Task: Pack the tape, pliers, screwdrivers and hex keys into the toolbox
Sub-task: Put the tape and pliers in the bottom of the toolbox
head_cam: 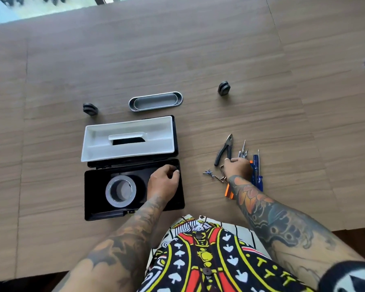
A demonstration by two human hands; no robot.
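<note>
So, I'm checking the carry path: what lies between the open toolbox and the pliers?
Only bare wooden table: in the head view nothing sits between the toolbox and the pliers; a few small metal pieces lie just nearer the person.

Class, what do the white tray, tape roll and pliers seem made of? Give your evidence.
White tray: likely moulded plastic; smooth, matt, rounded edges. Tape roll: grey, slightly shiny film or cloth; unclear which. Pliers: dull metal head; black handles, probably plastic or rubber sleeves.
</note>
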